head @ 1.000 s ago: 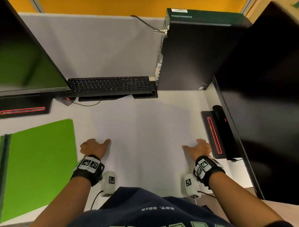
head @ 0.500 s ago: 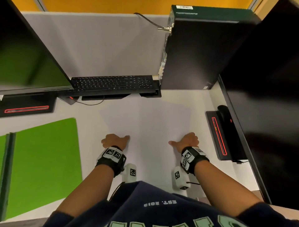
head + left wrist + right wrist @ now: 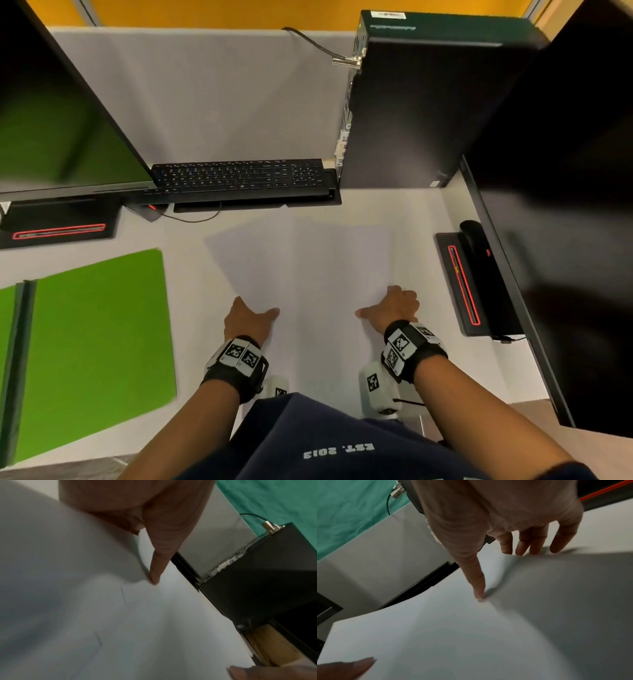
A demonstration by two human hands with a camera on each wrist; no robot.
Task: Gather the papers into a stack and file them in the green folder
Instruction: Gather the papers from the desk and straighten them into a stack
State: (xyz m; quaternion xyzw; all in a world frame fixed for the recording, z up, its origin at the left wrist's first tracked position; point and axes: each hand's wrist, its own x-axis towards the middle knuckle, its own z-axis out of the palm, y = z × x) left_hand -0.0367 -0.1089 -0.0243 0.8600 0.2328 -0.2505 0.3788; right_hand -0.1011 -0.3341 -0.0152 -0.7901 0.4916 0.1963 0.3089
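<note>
Pinching the thin white paper sheets (image 3: 308, 260) are left hand (image 3: 246, 320) and right hand (image 3: 397, 306); only the right wrist view shows fingers (image 3: 523, 545) underneath; a flat green folder (image 3: 99, 329) lies left.

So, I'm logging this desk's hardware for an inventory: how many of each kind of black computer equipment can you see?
Black flat-screen monitors: 2
Black full-size keyboard: 1
Black upright computer tower: 1
Total: 4
</note>
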